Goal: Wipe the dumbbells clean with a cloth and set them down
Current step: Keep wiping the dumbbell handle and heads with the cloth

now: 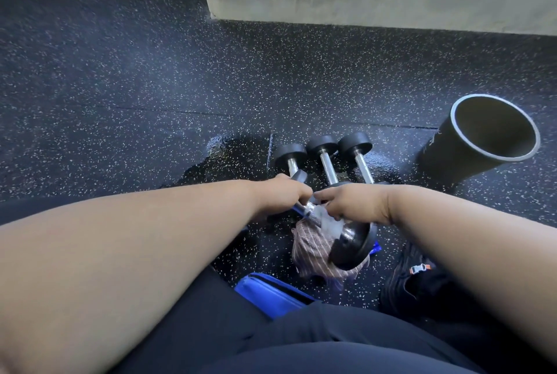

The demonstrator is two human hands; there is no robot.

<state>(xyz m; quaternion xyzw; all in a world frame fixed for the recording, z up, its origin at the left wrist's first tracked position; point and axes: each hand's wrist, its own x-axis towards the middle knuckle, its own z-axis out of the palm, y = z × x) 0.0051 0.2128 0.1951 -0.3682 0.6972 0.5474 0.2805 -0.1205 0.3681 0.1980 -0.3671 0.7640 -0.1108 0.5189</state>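
The left hand (283, 196) grips the chrome handle of a dumbbell (346, 241) held low over the floor (150, 102); the right hand (346, 205) pinches a striped cloth (310, 248) against it. Three dumbbells (324, 159) lie beyond, near a black bin (446, 153) whose inside looks bare.

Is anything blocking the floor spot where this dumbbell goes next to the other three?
Nothing visible does. The held dumbbell is in both hands, left hand and right hand, with the cloth at its handle. The floor left of the three dumbbells is bare but wet; a black cylinder stands to their right.
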